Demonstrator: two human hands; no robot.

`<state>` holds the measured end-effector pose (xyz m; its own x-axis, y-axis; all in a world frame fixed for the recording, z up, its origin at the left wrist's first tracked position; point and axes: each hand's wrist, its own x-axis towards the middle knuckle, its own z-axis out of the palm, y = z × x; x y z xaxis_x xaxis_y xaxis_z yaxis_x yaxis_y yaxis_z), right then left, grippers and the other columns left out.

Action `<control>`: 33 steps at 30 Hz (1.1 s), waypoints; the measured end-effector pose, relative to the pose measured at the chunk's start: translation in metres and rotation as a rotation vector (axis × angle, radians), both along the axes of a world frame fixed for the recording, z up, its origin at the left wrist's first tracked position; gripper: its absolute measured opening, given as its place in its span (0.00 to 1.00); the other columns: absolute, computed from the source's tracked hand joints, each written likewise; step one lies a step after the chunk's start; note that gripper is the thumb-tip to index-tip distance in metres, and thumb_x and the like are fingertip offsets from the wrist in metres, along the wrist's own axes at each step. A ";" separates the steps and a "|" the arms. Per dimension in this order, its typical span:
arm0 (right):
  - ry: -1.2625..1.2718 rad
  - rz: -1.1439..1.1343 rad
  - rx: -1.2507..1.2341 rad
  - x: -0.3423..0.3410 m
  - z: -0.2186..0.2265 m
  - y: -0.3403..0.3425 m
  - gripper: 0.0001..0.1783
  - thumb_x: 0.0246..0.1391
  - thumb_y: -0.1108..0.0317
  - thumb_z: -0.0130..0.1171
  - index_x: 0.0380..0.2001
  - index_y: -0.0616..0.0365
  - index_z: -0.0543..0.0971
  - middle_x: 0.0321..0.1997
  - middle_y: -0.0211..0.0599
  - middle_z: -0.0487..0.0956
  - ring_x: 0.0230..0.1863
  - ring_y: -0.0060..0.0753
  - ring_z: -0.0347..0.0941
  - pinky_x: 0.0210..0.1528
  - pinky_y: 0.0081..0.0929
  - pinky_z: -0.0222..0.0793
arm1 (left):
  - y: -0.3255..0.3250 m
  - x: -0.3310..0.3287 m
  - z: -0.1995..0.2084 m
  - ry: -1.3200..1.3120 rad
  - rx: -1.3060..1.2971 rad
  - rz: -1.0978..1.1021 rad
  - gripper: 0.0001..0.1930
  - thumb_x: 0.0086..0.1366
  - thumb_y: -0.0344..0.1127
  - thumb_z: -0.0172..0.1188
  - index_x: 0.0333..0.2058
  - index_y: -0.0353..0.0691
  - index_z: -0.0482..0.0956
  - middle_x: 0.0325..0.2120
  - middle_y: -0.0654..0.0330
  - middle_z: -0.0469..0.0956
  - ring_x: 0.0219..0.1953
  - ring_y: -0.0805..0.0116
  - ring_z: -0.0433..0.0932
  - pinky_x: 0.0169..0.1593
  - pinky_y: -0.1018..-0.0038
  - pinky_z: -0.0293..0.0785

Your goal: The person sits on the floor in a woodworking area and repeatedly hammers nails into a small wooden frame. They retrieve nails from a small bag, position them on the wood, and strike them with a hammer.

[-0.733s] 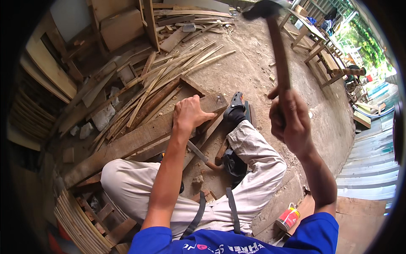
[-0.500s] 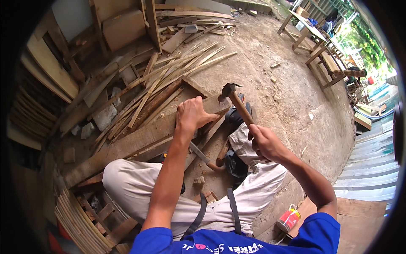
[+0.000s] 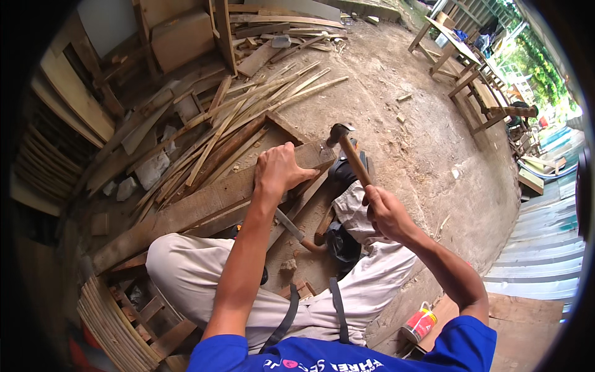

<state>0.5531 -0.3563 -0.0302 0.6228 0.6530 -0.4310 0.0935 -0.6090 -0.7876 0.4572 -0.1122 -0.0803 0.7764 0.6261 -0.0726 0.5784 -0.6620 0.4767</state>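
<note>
A long wooden plank [image 3: 180, 217] slants across in front of me, from the lower left up toward the middle. My left hand [image 3: 279, 168] grips it near its far right end, fingers over the top and thumb stretched along it. In my right hand [image 3: 387, 212] is the wooden handle of a hammer [image 3: 354, 158]. The hammer's head is up beside the plank's end; whether they touch I cannot tell. Under the plank, between my legs, lies a blade-like metal tool with a wooden handle [image 3: 314, 247].
Thin wood strips [image 3: 248, 111] and offcuts are heaped beyond the plank. A red can [image 3: 419, 323] stands at my lower right near a plywood sheet [image 3: 520, 325]. Corrugated metal sheets [image 3: 533, 248] line the right side. Wooden tables [image 3: 455, 40] stand at the far right.
The hammer's head has turned and shifted slightly to the right and down. My left hand stays on the plank, and the whole view has moved a little.
</note>
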 end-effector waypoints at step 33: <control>0.011 -0.049 0.543 0.014 0.089 -0.008 0.24 0.74 0.49 0.40 0.39 0.59 0.73 0.17 0.20 0.64 0.12 0.12 0.57 0.12 0.18 0.51 | -0.002 0.002 -0.003 -0.034 0.044 -0.010 0.37 0.42 0.62 0.75 0.39 0.34 0.80 0.36 0.43 0.84 0.42 0.49 0.84 0.48 0.59 0.78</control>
